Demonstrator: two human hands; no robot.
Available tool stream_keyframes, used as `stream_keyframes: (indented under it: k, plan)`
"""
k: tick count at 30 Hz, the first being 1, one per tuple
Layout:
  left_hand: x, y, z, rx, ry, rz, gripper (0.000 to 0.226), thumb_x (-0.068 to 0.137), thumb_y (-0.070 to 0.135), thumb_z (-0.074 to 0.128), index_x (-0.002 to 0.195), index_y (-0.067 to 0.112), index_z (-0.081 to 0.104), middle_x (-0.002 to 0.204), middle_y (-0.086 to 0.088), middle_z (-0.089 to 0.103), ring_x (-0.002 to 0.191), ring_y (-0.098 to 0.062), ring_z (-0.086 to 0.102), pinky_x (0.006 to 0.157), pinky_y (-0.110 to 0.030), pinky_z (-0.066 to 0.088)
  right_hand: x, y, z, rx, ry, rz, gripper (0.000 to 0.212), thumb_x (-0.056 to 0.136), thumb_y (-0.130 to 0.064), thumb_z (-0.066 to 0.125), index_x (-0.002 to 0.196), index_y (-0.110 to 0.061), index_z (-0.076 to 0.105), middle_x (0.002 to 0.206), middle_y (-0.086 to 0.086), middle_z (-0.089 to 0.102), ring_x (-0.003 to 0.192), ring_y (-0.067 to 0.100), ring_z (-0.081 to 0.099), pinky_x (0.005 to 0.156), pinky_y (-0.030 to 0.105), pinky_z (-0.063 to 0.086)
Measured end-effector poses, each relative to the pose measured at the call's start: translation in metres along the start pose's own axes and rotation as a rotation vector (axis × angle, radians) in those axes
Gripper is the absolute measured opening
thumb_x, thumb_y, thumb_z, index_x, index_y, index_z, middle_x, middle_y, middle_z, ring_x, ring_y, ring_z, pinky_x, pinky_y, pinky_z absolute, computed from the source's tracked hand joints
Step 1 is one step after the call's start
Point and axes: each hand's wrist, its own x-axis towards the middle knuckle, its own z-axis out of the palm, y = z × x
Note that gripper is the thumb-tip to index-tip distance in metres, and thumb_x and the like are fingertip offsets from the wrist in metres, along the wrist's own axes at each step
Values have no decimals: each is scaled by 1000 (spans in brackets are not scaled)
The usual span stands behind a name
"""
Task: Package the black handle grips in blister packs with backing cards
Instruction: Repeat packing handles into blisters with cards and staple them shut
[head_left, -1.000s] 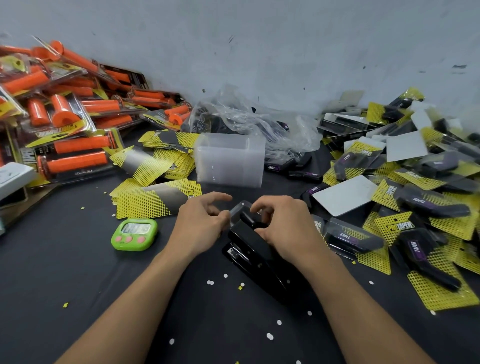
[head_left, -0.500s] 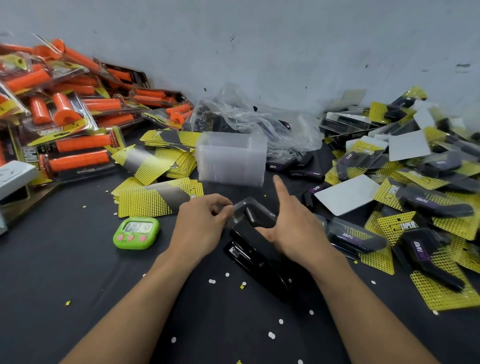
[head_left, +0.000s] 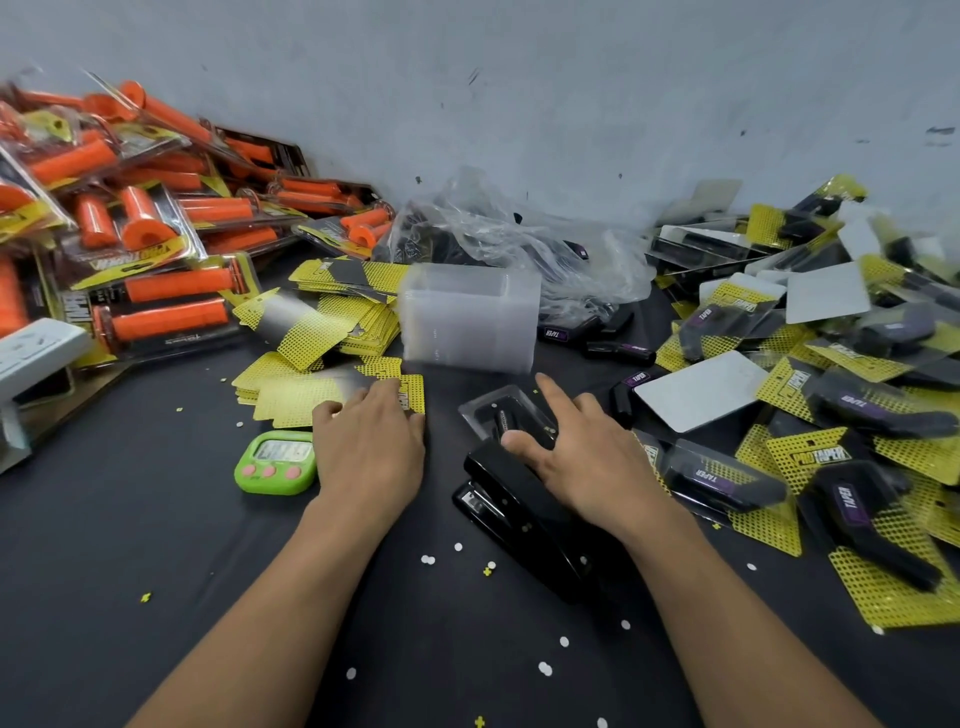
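Note:
A clear blister pack (head_left: 498, 413) with a black handle grip inside lies on the front of a black stapler (head_left: 524, 512). My right hand (head_left: 582, 457) rests on the stapler with spread fingers, its thumb on the blister's near end. My left hand (head_left: 371, 441) lies flat on the near stack of yellow backing cards (head_left: 296, 397), fingertips on the top card. A stack of empty clear blisters (head_left: 470, 317) stands behind. Loose black grips (head_left: 618, 351) lie beside a plastic bag (head_left: 498, 239).
Finished yellow-card packs with black grips (head_left: 841, 415) pile up on the right. Orange grip packs (head_left: 156, 249) are heaped at the left. A green timer (head_left: 275, 462) sits by my left wrist. A white box (head_left: 31, 353) is at the far left. Paper punch dots dot the black cloth.
My left hand let go of the blister pack and moved left onto the backing cards. My right hand lowered onto the stapler and blister.

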Motion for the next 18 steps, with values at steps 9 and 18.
stream_keyframes:
  k: [9,18]
  plan:
    - [0,1,-15,-299,594,141,21,103,18,56,100,18,77,79,1,74,78,-19,67,105,-34,33,-8,-3,-12,336,282,-11,44,101,-54,52,139,-33,58,124,-9,66,114,15,61,96,33,48]
    - [-16,31,-13,-529,582,703,17,95,11,63,99,11,80,109,7,68,107,-16,60,92,-31,47,-17,-13,-29,619,158,-340,45,83,-27,81,121,-46,70,70,-9,71,60,4,61,63,15,50]
